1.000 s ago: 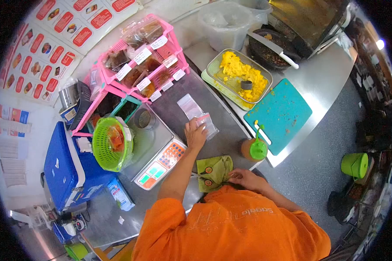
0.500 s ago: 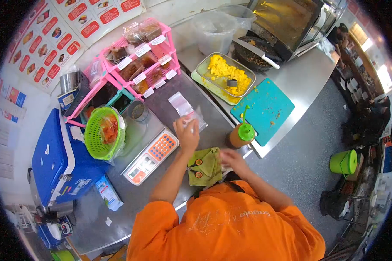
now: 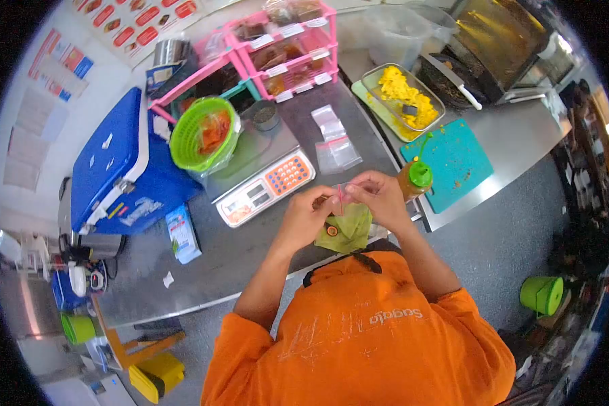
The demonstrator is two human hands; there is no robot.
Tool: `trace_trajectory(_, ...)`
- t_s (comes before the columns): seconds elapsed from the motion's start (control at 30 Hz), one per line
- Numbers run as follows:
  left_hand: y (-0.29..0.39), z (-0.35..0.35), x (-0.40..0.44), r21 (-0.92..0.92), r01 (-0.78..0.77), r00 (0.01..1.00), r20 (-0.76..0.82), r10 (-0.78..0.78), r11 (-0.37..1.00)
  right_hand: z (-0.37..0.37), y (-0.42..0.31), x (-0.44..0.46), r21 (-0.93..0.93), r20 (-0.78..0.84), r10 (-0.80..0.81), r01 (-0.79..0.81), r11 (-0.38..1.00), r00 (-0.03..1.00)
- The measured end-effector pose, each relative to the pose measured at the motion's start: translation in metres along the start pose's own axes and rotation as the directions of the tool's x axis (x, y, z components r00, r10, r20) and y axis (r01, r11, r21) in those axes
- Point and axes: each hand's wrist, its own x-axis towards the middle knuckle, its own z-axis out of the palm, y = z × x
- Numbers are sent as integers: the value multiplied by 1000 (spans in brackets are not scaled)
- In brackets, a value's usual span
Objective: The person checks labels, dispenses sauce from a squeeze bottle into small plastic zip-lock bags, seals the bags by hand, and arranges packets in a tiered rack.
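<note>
Between my two hands is a small clear zip bag (image 3: 339, 203) with a pink-red strip along its top. My left hand (image 3: 308, 218) pinches it from one side and my right hand (image 3: 381, 198) from the other. Just below lies a folded green cloth (image 3: 353, 233). The orange-and-black handle of what looks like scissors (image 3: 331, 231) shows on it, partly hidden by my left hand. Beyond my hands, more flat clear zip bags (image 3: 337, 154) lie on the dark counter. A kitchen scale (image 3: 267, 187) with orange keys stands left of my hands.
A green-capped squeeze bottle (image 3: 416, 178) stands right of my hands, near a teal cutting board (image 3: 460, 162). Behind are a metal tray (image 3: 367, 73) of yellow food, a knife (image 3: 457, 81) and pink racks (image 3: 282, 51). A green basket (image 3: 183, 145) and blue cooler (image 3: 108, 159) stand left.
My left hand has taken a zip bag from the counter and drawn it back over the green cloth. My right hand has come up to grip it too. The camera view has shifted.
</note>
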Motion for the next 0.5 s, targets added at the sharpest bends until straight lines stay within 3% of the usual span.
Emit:
trace_trajectory(0.13,-6,3,-20,-9,-19,997,-73,19,1000,12,-8,-3,-160,32,-39,44,986,999)
trace_trajectory(0.17,-14,6,-22,-70,-44,994,-104,37,997,21,-21,-7,-411,-148,-382,294,863,912)
trace_trajectory(0.2,-18,6,-24,-128,-74,989,-137,57,989,24,-30,-10,-531,-179,-554,394,750,813)
trace_trajectory(0.23,-17,6,-26,-129,-75,987,-152,55,989,28,-39,-13,-658,-203,-704,437,613,681)
trace_trajectory(0.27,-16,7,-30,-169,-66,985,-170,37,983,29,-44,-21,-662,-79,-721,504,554,688)
trace_trajectory(0.33,-3,8,-38,-213,-49,983,-183,9,976,30,-40,-35,-655,44,-721,565,502,692)
trace_trajectory(0.37,6,9,-42,-172,-2,986,-166,-26,985,30,-34,-41,-566,115,-499,469,678,859)
trace_trajectory(0.4,12,9,-44,-127,40,987,-148,-59,991,30,-31,-44,-485,208,-246,319,814,947)
trace_trajectory(0.43,7,12,-44,-127,40,988,-141,-58,991,28,-33,-46,-488,202,-246,315,814,948)
trace_trajectory(0.5,-5,20,-46,-267,-121,971,-231,59,956,25,-40,-47,-355,252,-139,225,907,958)
